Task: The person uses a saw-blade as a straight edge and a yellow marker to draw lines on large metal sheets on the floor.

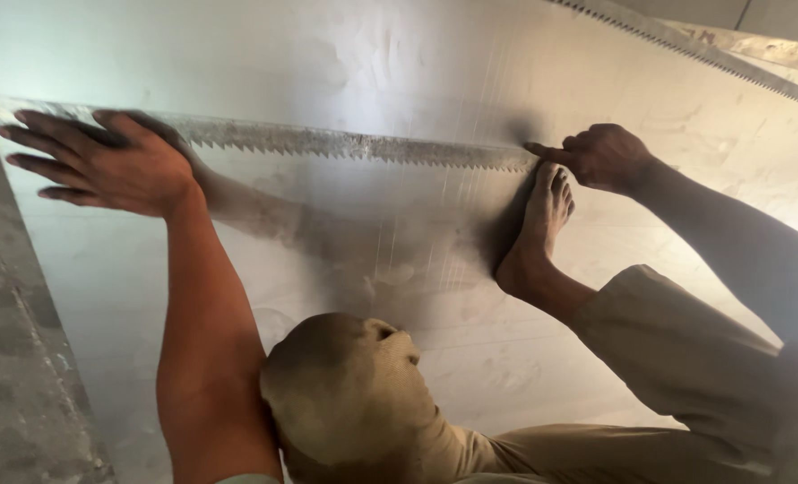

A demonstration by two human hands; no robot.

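At the far left a grey floor strip runs beside a pale sheet. The left hand lies flat, fingers spread apart, pressing on the left part of a long toothed blade that stretches across the sheet. A bent knee in tan cloth sits low in the middle. Further right a bare foot rests on the sheet, toes just beside the blade's right end. The right hand is curled there, forefinger pointing at that end; whether it actually grips is unclear. A second toothed blade lies at the upper right.
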